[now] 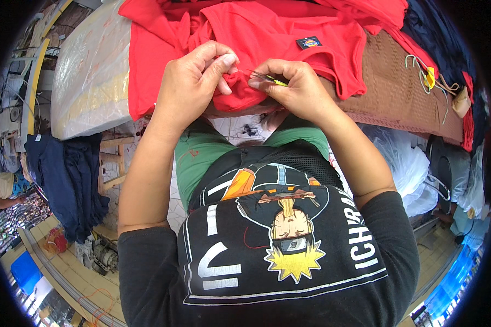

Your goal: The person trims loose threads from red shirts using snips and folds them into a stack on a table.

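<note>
A red shirt [278,32] with a dark neck label lies spread over the covered table in front of me. My left hand [202,76] is closed, thumb and forefinger pinched together at a gathered bit of the red cloth. Thin red thread seems to run near these fingertips, too fine to make out well. My right hand [297,87] is closed around small thread snips [274,80] with a yellow part and a dark metal body. The snips point left, their tips close to the gathered cloth and to my left fingers.
Brown textured cloth [384,76] covers the table on the right, with tangled cords and a yellow tag [430,79] on it. A plastic-wrapped padded surface [90,71] stands at the left. Navy cloth [65,180] hangs below it. Clear plastic bags [403,169] sit at the right.
</note>
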The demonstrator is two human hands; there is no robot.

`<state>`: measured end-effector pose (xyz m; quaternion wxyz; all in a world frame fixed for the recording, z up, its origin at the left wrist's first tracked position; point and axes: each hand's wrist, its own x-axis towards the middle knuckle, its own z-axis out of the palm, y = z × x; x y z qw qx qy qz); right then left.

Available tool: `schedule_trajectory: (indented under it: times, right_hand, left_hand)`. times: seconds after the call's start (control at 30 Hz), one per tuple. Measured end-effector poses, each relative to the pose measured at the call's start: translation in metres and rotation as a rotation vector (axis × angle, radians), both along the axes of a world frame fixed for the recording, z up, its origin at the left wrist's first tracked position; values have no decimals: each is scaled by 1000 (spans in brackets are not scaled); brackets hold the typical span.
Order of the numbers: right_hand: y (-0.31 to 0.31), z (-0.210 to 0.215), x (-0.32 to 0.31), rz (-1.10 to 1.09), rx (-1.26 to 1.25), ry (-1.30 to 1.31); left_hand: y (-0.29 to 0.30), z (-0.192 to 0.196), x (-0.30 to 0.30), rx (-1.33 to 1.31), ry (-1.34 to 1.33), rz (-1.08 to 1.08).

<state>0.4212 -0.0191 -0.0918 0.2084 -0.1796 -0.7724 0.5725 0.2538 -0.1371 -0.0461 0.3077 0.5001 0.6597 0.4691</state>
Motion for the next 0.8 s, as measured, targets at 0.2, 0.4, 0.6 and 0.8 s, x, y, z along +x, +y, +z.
schedule_trajectory:
  times: [0.2, 0.4, 0.6, 0.8]
  right_hand:
    - [6, 29, 8, 96, 124, -120]
    - [18, 30, 5, 136, 267, 52]
    - [17, 30, 2, 140, 351, 71]
    - [16, 30, 0, 137, 354, 85]
  left_hand:
    - [4, -6, 0, 40, -16, 9]
    - [5, -1, 3, 37, 19, 3]
    - [5, 1, 5, 52, 60, -8]
    - [6, 3, 6, 36, 110, -13]
